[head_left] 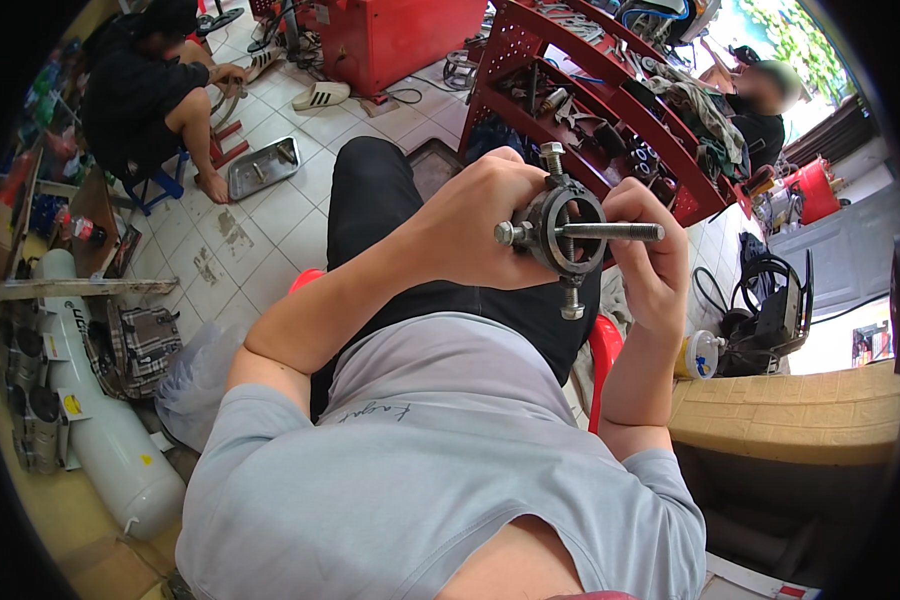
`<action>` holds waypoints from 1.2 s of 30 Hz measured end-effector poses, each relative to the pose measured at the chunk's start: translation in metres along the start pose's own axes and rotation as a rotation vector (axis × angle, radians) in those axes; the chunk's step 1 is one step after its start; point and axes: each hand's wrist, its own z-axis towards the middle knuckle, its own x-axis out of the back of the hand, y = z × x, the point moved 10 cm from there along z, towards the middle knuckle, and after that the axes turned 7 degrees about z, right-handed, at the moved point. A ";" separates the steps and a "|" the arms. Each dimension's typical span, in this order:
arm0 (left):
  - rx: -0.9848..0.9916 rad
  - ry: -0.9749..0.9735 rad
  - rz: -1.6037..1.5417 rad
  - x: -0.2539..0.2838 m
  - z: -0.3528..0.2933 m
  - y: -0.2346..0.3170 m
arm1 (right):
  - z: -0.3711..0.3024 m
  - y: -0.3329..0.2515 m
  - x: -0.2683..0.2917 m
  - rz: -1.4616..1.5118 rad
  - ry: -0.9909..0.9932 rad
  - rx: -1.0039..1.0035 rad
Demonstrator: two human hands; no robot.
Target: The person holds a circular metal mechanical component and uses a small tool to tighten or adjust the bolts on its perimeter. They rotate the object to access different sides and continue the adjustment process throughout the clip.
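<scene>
In front of my chest, both hands hold up a dark steel ring with bolts (pixel 538 238). Several bolts pass through its wall: one head points up, another down, and a long threaded bolt (pixel 620 231) crosses the front from left to right. My left hand (pixel 485 222) is closed around the ring's left side, its fingertips partly hidden behind it. My right hand (pixel 655 245) has its fingers bent and closed at the ring's right edge, beside the long bolt's threaded end. Part of that grip is hidden.
Ahead to the right stands a red tool cart (pixel 560 110) full of tools and parts. A metal tray (pixel 264 168) lies on the tiled floor near a seated person (pixel 145 100). Another person (pixel 765 115) is behind the cart. A white gas cylinder (pixel 110 420) lies at left.
</scene>
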 end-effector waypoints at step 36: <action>-0.050 -0.014 0.044 0.002 -0.002 0.000 | -0.004 0.003 0.006 0.034 0.028 -0.128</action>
